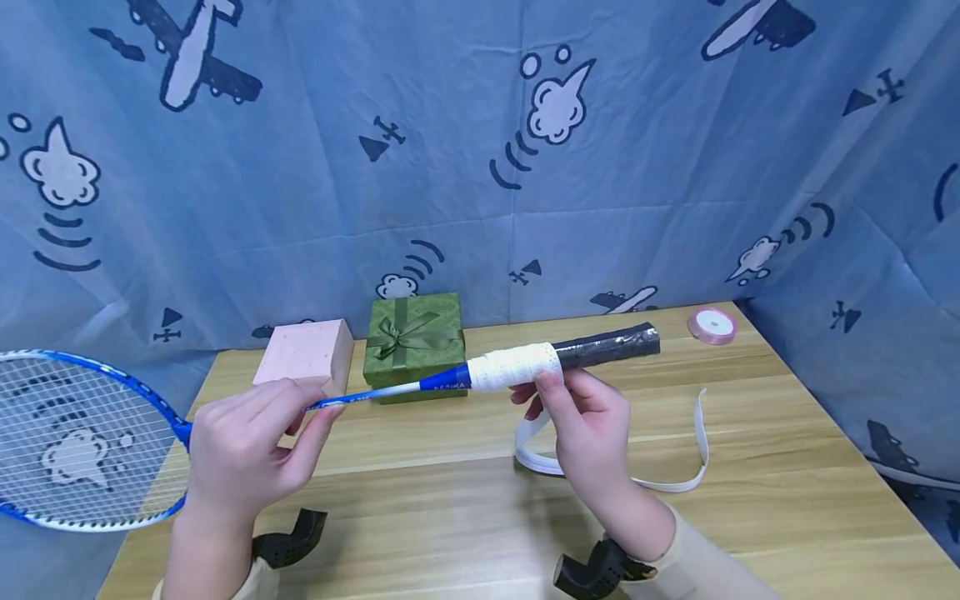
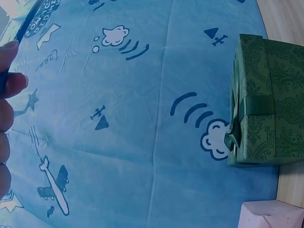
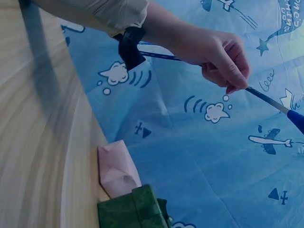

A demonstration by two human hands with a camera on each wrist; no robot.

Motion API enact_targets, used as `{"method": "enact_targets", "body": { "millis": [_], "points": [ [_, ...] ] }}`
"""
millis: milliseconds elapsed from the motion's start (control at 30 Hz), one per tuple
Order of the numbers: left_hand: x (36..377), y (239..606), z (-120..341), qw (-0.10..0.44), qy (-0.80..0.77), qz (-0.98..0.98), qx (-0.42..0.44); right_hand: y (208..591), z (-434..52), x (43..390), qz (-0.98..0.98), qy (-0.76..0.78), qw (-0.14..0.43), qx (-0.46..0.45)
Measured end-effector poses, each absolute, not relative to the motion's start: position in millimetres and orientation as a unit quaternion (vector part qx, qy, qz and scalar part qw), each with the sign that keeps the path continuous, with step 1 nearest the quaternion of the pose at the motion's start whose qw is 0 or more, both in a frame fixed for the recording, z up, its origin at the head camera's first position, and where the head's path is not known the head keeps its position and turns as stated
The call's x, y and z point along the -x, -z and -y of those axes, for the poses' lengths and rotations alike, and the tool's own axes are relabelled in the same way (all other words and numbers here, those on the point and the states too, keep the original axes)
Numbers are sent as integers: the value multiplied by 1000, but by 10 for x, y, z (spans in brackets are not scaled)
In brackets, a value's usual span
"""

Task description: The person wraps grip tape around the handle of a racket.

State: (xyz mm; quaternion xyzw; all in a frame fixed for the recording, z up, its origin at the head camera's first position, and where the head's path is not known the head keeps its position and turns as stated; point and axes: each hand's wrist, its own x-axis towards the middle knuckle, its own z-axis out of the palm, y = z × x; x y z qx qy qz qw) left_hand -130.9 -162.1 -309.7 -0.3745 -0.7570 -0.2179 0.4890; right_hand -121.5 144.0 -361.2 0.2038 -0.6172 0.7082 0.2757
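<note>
Badminton racket held level above the surface, mid-frame. Left hand pinches the thin shaft; right hand pinches white grip tape against the handle. Light, stiff frame; tape soft, likely tacky. Loose tail trails lower right. Green gift box close behind; open room at right.

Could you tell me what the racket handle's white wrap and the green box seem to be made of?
The white wrap looks like soft, matte, perforated grip tape, probably synthetic; its loose tail lies limp on the table. The green box appears to be card covered in patterned paper, with a satin-like ribbon bow.
</note>
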Motion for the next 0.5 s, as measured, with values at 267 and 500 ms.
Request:
{"method": "enact_targets", "body": {
  "millis": [267, 500],
  "points": [
    [1329, 3137, 1654, 472, 214, 768, 378, 3589, -1436, 1208, 617, -718, 267, -180],
    [1322, 3157, 1677, 458, 201, 783, 369, 3568, -1442, 1207, 601, -737, 257, -174]
  ]
}}
